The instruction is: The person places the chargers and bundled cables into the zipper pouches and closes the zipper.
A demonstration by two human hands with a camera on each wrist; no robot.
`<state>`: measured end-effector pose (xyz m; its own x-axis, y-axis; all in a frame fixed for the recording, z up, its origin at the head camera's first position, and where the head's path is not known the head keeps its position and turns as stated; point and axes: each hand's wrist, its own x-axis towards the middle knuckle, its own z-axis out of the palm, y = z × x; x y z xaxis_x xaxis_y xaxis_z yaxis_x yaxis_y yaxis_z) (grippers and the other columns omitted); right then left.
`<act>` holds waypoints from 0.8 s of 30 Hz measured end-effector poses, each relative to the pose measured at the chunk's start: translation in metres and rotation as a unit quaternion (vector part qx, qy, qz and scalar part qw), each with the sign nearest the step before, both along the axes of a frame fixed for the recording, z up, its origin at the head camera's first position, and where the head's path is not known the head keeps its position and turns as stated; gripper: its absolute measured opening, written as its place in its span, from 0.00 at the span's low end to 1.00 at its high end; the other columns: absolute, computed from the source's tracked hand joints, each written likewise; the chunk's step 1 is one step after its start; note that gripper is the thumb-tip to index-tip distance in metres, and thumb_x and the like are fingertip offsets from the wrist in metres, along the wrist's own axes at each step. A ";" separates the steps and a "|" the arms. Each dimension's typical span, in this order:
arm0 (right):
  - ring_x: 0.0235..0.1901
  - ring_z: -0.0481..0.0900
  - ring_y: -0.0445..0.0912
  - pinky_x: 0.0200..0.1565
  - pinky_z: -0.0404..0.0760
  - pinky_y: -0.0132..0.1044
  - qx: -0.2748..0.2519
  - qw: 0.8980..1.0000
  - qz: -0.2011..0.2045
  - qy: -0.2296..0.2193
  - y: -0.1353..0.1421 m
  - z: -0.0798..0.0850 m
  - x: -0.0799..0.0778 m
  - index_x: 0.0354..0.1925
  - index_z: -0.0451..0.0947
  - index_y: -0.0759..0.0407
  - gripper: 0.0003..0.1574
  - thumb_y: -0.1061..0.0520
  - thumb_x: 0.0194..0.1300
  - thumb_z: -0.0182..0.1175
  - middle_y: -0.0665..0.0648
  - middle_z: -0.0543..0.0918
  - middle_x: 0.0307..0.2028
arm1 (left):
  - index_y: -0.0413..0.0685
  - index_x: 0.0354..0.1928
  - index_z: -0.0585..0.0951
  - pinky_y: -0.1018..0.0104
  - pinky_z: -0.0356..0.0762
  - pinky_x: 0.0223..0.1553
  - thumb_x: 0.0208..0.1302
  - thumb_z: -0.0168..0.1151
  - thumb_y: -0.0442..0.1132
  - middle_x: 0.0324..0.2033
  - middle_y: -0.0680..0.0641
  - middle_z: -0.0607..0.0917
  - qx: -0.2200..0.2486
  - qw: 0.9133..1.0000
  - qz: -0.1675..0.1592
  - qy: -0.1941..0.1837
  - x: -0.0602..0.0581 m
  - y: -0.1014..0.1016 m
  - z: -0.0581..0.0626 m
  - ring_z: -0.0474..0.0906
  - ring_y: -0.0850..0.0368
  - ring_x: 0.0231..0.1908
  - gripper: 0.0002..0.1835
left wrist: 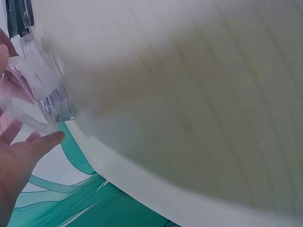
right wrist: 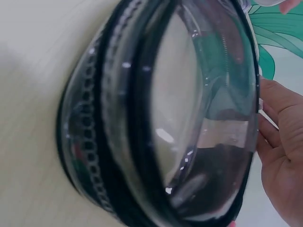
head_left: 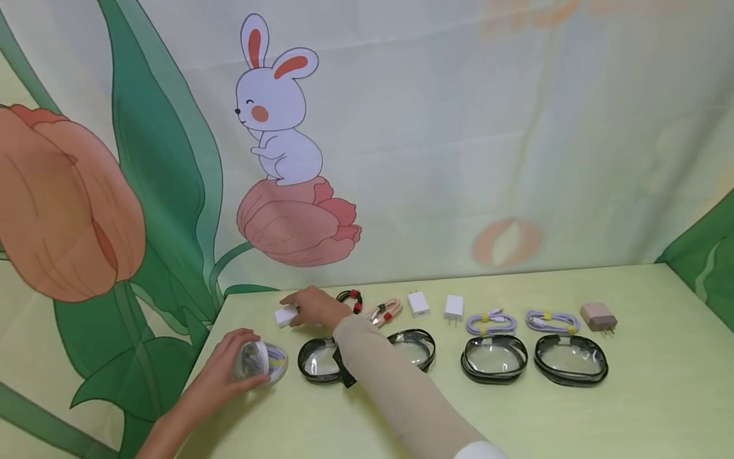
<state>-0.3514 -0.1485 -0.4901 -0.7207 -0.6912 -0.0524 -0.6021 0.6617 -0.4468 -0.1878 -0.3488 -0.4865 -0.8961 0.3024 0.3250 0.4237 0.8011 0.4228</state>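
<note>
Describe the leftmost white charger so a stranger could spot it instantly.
Find the rabbit on the backdrop, then drop toward the table's back left corner. The right hand pinches the white charger; the other two white chargers lie untouched, farther right.

Head view: light soft and fairly even, source direction undeterminable; white glints mark the clear pouches (head_left: 494, 360), and I note a faint, soft shadow on the table (head_left: 573, 421) beneath my left hand (head_left: 229, 360). Left wrist view: dimmer, a broad, blurred-edged shadow greying much of the tabletop, whose edge bows visibly, while the clear case (left wrist: 54, 97) reads pale and washed out. Right wrist view: cool cast, the near pouch's black rim (right wrist: 128, 94) out of focus, sharp glare spots along its plastic.
</note>
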 end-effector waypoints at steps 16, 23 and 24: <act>0.54 0.80 0.40 0.57 0.76 0.30 -0.048 0.998 -0.025 0.027 0.004 -0.004 0.004 0.64 0.80 0.52 0.28 0.54 0.66 0.70 0.47 0.85 0.57 | 0.40 0.57 0.76 0.42 0.69 0.58 0.46 0.84 0.44 0.60 0.37 0.73 -0.001 1.000 -0.013 0.000 -0.008 0.002 0.003 0.70 0.38 0.61 0.37; 0.51 0.81 0.39 0.56 0.76 0.30 -0.060 0.997 -0.023 0.029 0.000 -0.006 0.009 0.58 0.85 0.51 0.21 0.57 0.67 0.69 0.47 0.87 0.52 | 0.42 0.57 0.76 0.44 0.68 0.58 0.46 0.84 0.45 0.61 0.38 0.73 -0.003 1.000 -0.007 -0.004 -0.003 -0.001 0.000 0.70 0.39 0.62 0.37; 0.51 0.81 0.39 0.56 0.76 0.30 -0.062 0.997 -0.023 0.027 0.000 -0.005 0.009 0.58 0.85 0.52 0.21 0.57 0.67 0.69 0.47 0.87 0.52 | 0.42 0.58 0.76 0.43 0.68 0.58 0.46 0.84 0.45 0.61 0.39 0.73 -0.003 1.000 -0.007 -0.005 -0.002 -0.001 0.000 0.70 0.39 0.62 0.37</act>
<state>-0.3422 -0.1489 -0.4954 -0.7518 -0.6554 0.0717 -0.5977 0.6315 -0.4939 -0.1903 -0.3499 -0.4868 -0.8950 0.3158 0.3149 0.4302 0.7976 0.4229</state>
